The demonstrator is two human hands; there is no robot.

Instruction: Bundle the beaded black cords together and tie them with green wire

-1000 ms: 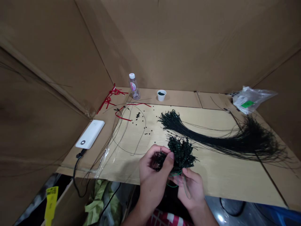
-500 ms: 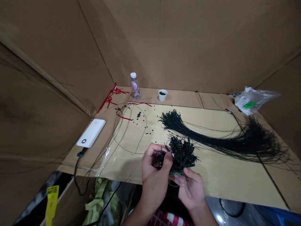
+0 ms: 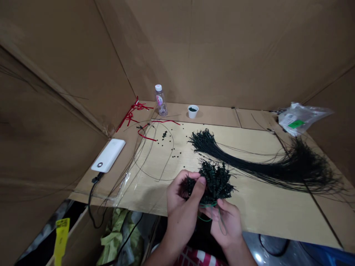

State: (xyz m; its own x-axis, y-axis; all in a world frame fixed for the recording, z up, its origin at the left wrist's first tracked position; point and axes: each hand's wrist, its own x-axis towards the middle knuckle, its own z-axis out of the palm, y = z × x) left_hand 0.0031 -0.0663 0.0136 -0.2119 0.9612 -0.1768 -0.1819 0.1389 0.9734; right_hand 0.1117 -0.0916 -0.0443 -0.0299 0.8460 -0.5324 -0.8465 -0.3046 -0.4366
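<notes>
We hold the bunch (image 3: pixel 216 180) of dark green strands at the near edge of the table (image 3: pixel 277 216), lifted just off the board. Our left hand (image 3: pixel 181 201) is curled closed around the left part of its knobbly head, thumb pressed over the top. Our right hand (image 3: pixel 226 221) sits under it, fingers folded shut on the thin stems where a green loop (image 3: pixel 206 205) gathers them.

We judge the bunch to be light and springy rather than stiff. The strands are thin and bend easily, and the small beaded tips bristle out and probably catch on one another. Squeezing the head hard would likely tangle or bend the tips, so the safer hold is low down, at the tied neck, where the strands lie tight together. A loose pinch higher up should be enough to part a few tips.

Farther back on the table lies a long sheaf (image 3: pixel 249 162) of the same strands, well apart from our hands. Loose beads (image 3: pixel 165 135) are scattered near a small white cup (image 3: pixel 193 111), a bottle (image 3: pixel 161 100) and some red ties (image 3: pixel 133 111). A white power bank (image 3: pixel 108 160) rests at the left.
</notes>
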